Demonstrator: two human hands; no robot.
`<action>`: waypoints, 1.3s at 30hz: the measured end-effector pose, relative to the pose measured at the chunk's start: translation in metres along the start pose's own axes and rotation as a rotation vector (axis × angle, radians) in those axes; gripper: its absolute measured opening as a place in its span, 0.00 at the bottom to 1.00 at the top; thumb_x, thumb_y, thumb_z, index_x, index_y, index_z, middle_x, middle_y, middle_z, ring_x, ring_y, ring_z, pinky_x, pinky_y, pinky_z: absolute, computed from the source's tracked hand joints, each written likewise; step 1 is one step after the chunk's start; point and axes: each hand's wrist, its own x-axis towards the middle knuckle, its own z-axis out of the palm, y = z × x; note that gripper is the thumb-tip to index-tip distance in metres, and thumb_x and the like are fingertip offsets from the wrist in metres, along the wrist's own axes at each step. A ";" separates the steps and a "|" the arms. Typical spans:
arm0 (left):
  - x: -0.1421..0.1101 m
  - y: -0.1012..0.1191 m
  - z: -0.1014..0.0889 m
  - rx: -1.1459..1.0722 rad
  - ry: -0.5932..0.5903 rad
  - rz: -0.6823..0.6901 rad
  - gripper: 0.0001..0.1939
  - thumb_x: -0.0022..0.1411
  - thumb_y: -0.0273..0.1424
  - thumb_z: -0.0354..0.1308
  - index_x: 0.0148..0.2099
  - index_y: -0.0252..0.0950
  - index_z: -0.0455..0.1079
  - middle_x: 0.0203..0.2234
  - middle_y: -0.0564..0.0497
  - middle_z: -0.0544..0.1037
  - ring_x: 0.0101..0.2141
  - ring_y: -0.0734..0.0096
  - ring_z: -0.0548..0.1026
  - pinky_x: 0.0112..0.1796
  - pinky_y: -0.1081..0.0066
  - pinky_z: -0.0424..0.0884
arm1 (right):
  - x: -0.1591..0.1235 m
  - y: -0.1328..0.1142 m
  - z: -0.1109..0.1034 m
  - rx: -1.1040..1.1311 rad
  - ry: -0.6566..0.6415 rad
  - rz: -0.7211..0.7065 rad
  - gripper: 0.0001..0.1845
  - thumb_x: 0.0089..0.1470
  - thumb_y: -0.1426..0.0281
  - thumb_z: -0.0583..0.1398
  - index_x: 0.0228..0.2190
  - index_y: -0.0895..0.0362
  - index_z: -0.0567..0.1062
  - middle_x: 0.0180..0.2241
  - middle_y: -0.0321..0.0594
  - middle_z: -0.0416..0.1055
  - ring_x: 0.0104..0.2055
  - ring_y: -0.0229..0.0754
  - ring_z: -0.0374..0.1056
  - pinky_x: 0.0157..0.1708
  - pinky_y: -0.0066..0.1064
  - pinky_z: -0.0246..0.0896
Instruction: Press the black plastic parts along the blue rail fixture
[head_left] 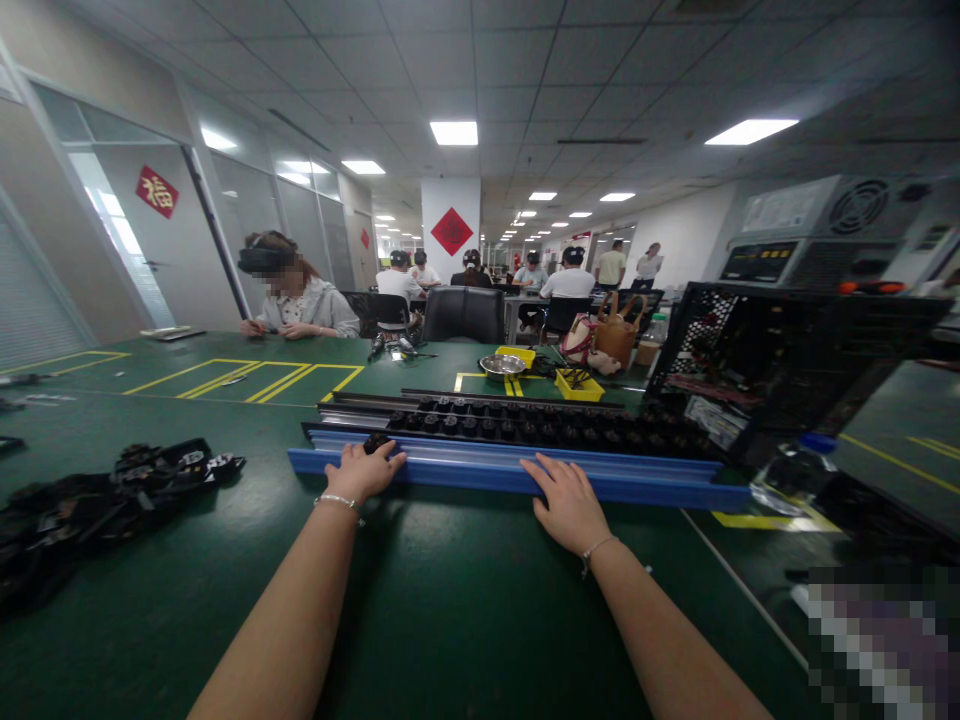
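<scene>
A long blue channel rail lies crosswise on the green table. At its left end my left hand has its fingers curled round a small black part, partly hidden by the fingers. My right hand rests on the rail's near edge right of the middle, fingers spread and holding nothing. Just behind the blue rail, dark rails carry rows of round black parts.
Left lies a heap of black parts. A clear bottle with a blue cap and an open computer case stand right. Beyond the rails are a metal bowl and yellow bins. Another person sits across the table.
</scene>
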 end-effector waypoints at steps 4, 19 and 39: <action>-0.001 0.001 0.000 0.011 -0.025 -0.008 0.32 0.57 0.55 0.37 0.62 0.55 0.53 0.62 0.42 0.55 0.62 0.44 0.45 0.52 0.38 0.50 | 0.001 0.001 0.001 -0.005 -0.003 -0.002 0.32 0.49 0.71 0.52 0.57 0.46 0.60 0.60 0.39 0.56 0.60 0.44 0.51 0.60 0.44 0.37; -0.004 0.000 -0.004 -0.062 0.066 -0.041 0.28 0.59 0.52 0.37 0.58 0.56 0.61 0.57 0.42 0.63 0.58 0.46 0.56 0.50 0.41 0.55 | 0.000 0.001 0.001 -0.014 -0.002 0.003 0.32 0.49 0.72 0.52 0.57 0.46 0.60 0.60 0.38 0.56 0.60 0.44 0.51 0.60 0.43 0.36; -0.001 -0.006 0.002 -0.083 0.201 -0.065 0.24 0.60 0.46 0.40 0.54 0.54 0.67 0.51 0.43 0.70 0.53 0.49 0.63 0.46 0.51 0.63 | 0.001 0.001 0.000 -0.004 -0.006 -0.001 0.32 0.50 0.72 0.52 0.57 0.47 0.59 0.59 0.39 0.57 0.60 0.44 0.51 0.60 0.44 0.36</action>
